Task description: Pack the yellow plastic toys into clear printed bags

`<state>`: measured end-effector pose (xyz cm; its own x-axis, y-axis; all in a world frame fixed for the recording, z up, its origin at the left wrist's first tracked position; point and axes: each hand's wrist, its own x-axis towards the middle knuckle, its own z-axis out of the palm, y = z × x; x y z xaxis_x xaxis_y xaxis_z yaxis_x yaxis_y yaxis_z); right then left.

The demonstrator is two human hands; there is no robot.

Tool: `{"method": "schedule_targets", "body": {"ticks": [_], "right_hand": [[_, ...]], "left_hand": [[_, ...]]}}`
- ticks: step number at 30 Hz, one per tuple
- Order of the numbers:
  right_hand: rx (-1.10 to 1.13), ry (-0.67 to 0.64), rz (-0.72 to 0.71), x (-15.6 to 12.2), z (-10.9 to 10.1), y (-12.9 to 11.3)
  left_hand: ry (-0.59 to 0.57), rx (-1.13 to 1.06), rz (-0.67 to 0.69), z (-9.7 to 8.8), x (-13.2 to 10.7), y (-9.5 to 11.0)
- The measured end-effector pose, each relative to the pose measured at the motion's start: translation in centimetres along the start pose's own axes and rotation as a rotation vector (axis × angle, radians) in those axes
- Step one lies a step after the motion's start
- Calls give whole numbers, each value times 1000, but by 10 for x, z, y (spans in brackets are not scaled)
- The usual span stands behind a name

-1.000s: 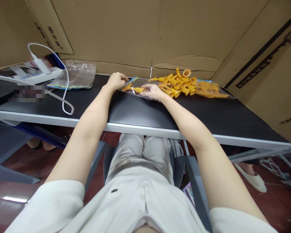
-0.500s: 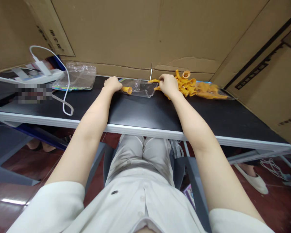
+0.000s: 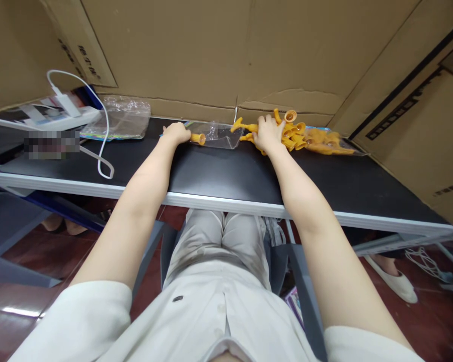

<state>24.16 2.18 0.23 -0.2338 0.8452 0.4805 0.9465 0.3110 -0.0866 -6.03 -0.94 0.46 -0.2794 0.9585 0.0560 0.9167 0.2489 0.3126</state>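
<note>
Near the table's back edge, my left hand (image 3: 176, 133) is closed around a yellow-orange plastic piece (image 3: 199, 139), whose round cup-shaped end sticks out to the right. A clear plastic bag (image 3: 222, 137) lies flat between my hands. My right hand (image 3: 270, 131) rests on a heap of similar yellow-orange pieces (image 3: 296, 136), its fingers spread over them. Left of these fingers, a forked yellow-orange piece (image 3: 242, 125) points toward the bag, with another below it. My palm hides part of the heap.
Right of the heap is a clear bag filled with yellow-orange pieces (image 3: 328, 141). Another clear bag (image 3: 124, 118) lies at the left, near a white power strip (image 3: 85, 119) and white cable (image 3: 106, 125). A cardboard wall (image 3: 196, 55) stands behind the black table (image 3: 219, 173).
The fingers of my right hand have spread over the heap. The forked piece beside them has turned, showing its forked end more. My left hand has barely shifted.
</note>
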Motion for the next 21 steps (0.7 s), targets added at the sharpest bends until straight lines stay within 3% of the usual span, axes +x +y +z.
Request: {"method": "schedule_targets", "body": {"ticks": [10,17,21], "right_hand": [[-51,-43,81,-3,-11,-8],[74,103,46,9,-13,4],[111,34,67,12,-23,-6]], "left_hand": [[32,-32,-68,3,5,-8],[46,-47,-105,5,7,-12],[40,-49,-99,7,11,-14]]}}
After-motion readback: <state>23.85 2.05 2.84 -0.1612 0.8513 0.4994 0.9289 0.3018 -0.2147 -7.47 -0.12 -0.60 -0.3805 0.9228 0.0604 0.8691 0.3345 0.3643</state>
